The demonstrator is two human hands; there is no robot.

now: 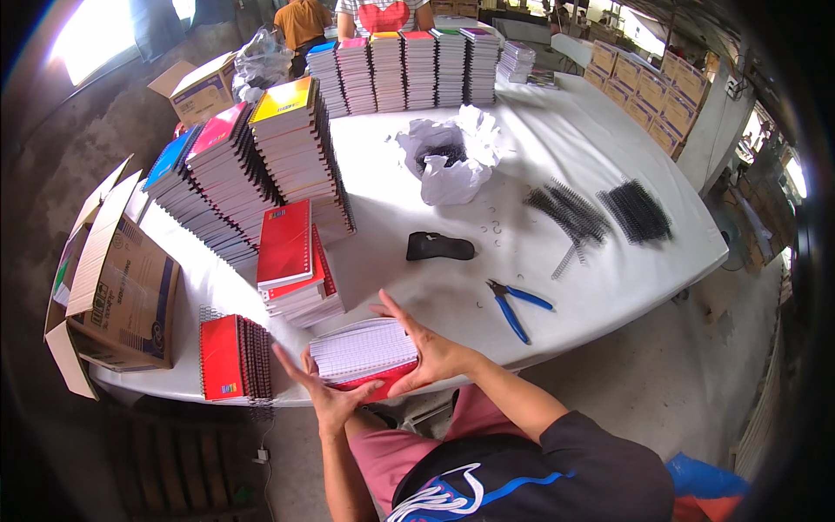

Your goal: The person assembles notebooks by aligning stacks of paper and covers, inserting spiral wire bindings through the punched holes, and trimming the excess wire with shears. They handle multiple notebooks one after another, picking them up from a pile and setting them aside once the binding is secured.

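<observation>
Near the table's front edge, a thick block of notebook pages with a red cover below rests between my hands. My left hand grips its left end, thumb along the near side. Around the right end curls my right hand, with a finger stretched up past the far corner. Just beyond stands a stack of red notebooks with punched holes and no coil showing. To the left sits a pile of coil-bound red notebooks. Blue-handled pliers lie open to the right of my hands.
Tall notebook stacks fill the left side, with more stacks at the back. Black coils lie at the right. A white plastic bag and a black pouch-like object are mid-table. An open carton stands left; people are beyond.
</observation>
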